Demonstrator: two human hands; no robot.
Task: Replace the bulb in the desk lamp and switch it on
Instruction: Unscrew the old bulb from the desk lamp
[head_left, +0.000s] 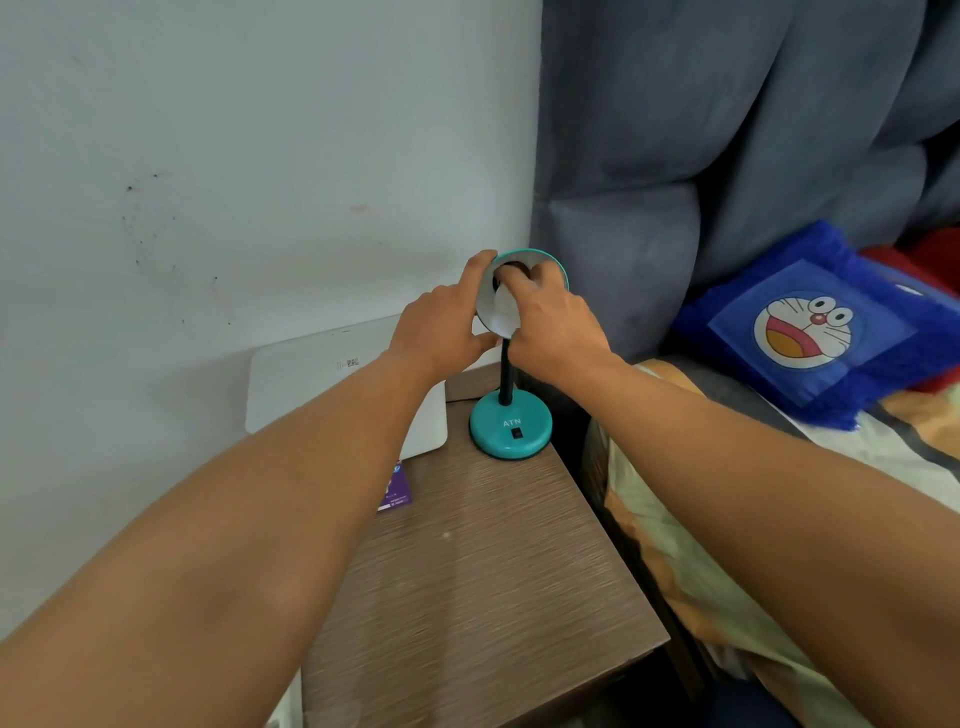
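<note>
A teal desk lamp stands at the back of a brown bedside table (483, 571), with a round base (511, 426) marked ATN and a black switch (517, 432) on its front. A black neck (505, 376) rises to the teal shade (545, 260), which is tipped toward me and white inside. My left hand (441, 327) grips the shade's left rim. My right hand (556, 322) reaches into the shade with its fingers closed around a white bulb (506, 312), only partly visible. The dark socket behind it is mostly hidden.
A white flat device (311, 379) leans against the wall behind the table's left side. A small purple card (396, 491) lies at the table's left edge. To the right is a bed with a patterned sheet (727, 519), a blue cartoon pillow (810, 332) and a grey padded headboard (675, 156).
</note>
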